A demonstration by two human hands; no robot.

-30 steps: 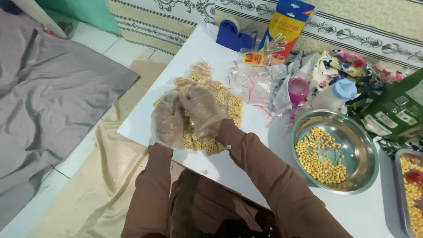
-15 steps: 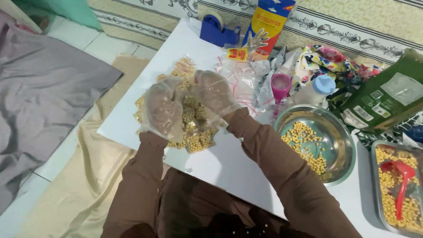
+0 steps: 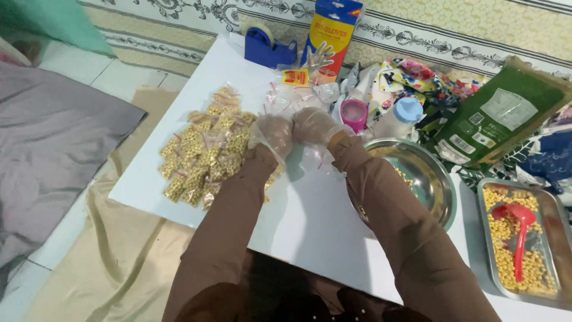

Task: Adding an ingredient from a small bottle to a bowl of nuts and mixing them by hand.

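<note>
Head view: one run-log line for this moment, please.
left hand: gloved, beside packets | right hand: gloved, near empty bags | bowl: right | tray: red scoop

a home room: low white table (image 3: 179,179) on tiled floor (image 3: 77,65), patterned rug (image 3: 476,36), grey bedding (image 3: 53,155).

White tabletop (image 3: 310,220) bearing a blue tape dispenser (image 3: 268,50), a steel bowl (image 3: 432,179), a metal tray (image 3: 551,229) with red scoop (image 3: 519,229), and a green packet (image 3: 506,119).
</note>
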